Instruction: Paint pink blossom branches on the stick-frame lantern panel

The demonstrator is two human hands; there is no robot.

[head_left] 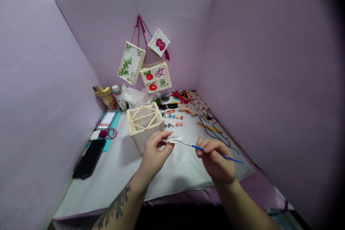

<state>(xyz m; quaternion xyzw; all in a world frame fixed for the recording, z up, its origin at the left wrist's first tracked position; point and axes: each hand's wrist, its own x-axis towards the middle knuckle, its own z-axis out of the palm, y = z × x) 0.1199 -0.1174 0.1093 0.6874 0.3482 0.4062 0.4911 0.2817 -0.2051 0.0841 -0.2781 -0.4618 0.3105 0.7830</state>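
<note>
My left hand (157,151) pinches a small crumpled white tissue (174,138) between thumb and fingers. In my right hand (217,158) is a thin blue paintbrush (198,147), held slantwise with its bristle end pointing left. The brush tip is at the right side of the tissue; whether it touches is too small to tell. Just behind my left hand stands a box frame of pale wooden sticks (145,118) with crossed sticks on its top and pale side panels. Two rows of small paint pots (174,124) lie to the right of the frame.
A black phone (90,159) lies at the left, near magenta yarn (103,134). A jar (107,97) and a bottle (119,97) stand at the back left. Painted lantern boxes (155,77) hang behind. Pliers (169,106), sticks (208,127) and a dark cord (215,134) lie towards the right.
</note>
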